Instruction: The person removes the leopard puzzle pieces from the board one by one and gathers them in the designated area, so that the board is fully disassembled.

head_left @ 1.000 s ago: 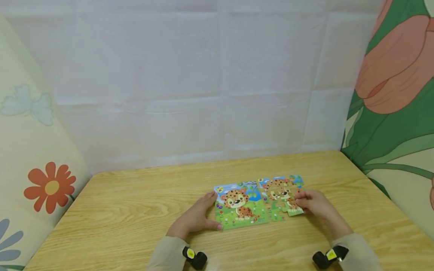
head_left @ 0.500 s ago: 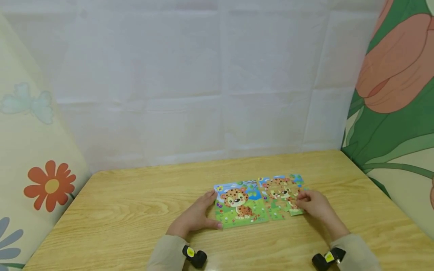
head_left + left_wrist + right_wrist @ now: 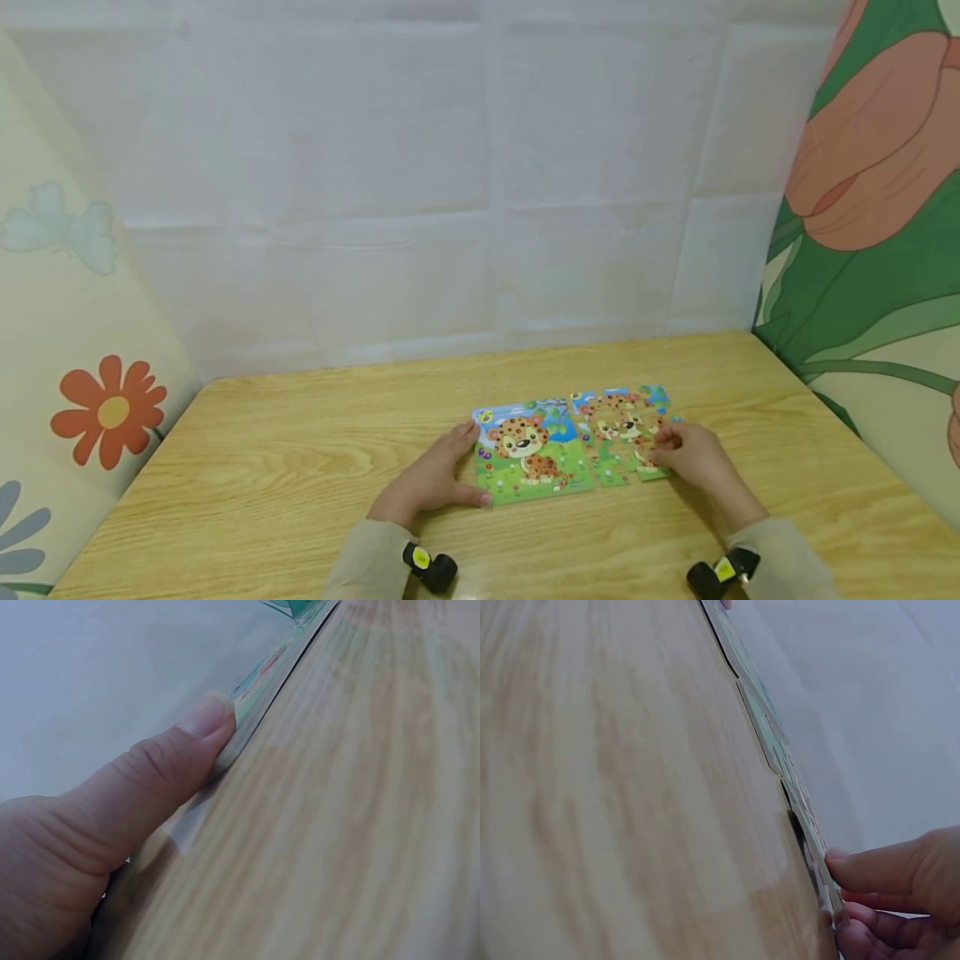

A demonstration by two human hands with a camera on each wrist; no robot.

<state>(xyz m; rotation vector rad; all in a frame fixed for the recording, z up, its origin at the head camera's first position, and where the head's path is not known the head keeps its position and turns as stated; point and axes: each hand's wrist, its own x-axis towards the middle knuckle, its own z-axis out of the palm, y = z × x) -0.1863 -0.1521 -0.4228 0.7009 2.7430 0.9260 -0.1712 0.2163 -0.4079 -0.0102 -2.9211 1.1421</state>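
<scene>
A square picture board (image 3: 534, 454) with a spotted leopard cub on grass lies flat on the table. My left hand (image 3: 429, 482) rests against its left side, thumb straight at the near corner and fingers along the left edge. Beside the board is a partly joined jigsaw puzzle (image 3: 611, 425) with the same picture. At its near right corner my right hand (image 3: 699, 460) pinches a green-and-spotted puzzle piece (image 3: 649, 473) between thumb and fingers. In the right wrist view the right fingers (image 3: 877, 870) hold the piece's edge, which looks slightly raised. The fingers partly hide the piece.
The wooden table (image 3: 300, 450) extends around the puzzle on every side. A white cloth (image 3: 420, 183) hangs behind it, with flower-printed panels at left and right. Each wrist carries a small black camera.
My right hand has shifted the pinched piece slightly, first right and then back left and down near the puzzle's corner. The left hand and the picture board stay put.
</scene>
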